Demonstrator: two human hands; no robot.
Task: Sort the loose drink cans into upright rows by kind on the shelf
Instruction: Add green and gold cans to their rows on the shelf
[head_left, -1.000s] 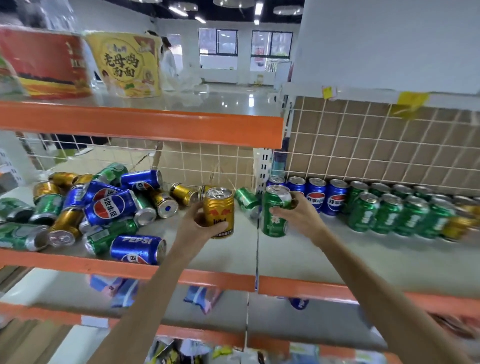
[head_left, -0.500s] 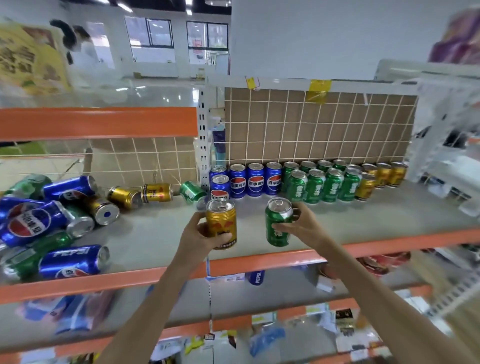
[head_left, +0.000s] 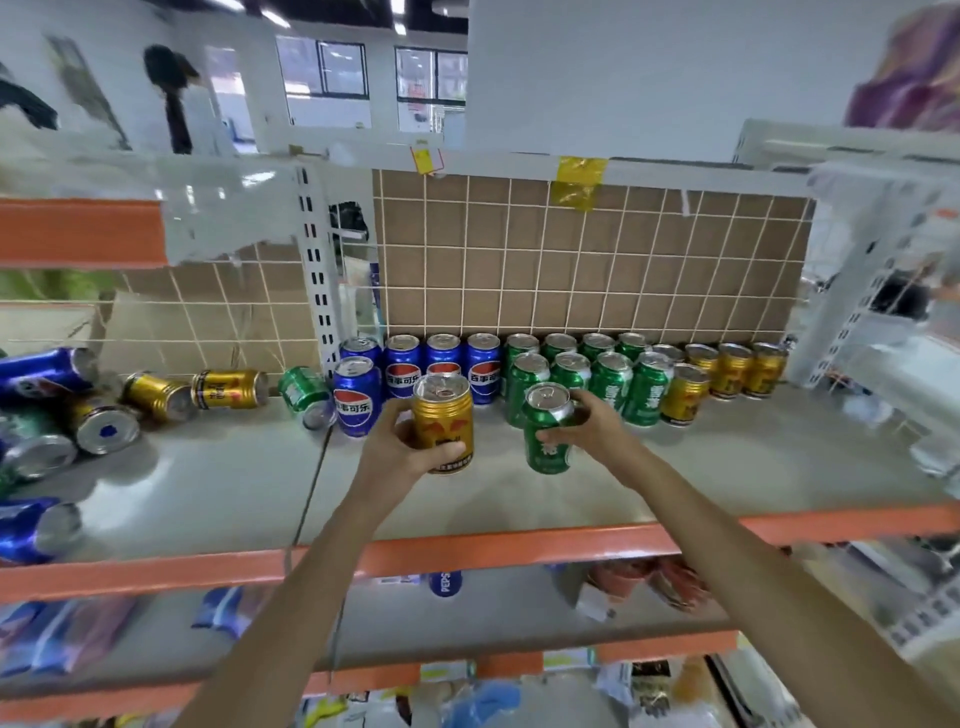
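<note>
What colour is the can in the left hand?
Gold, with a red emblem on its side; the can in the left hand shows clearly in the head view.

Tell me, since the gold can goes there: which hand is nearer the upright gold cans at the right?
Right. The right hand, holding a green can, is just left of the gold row; the left hand is farther left.

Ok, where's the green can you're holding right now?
In the head view, the green can is upright in the right hand, just right of centre, directly in front of the green rows, beside the gold can in the left hand.
</note>
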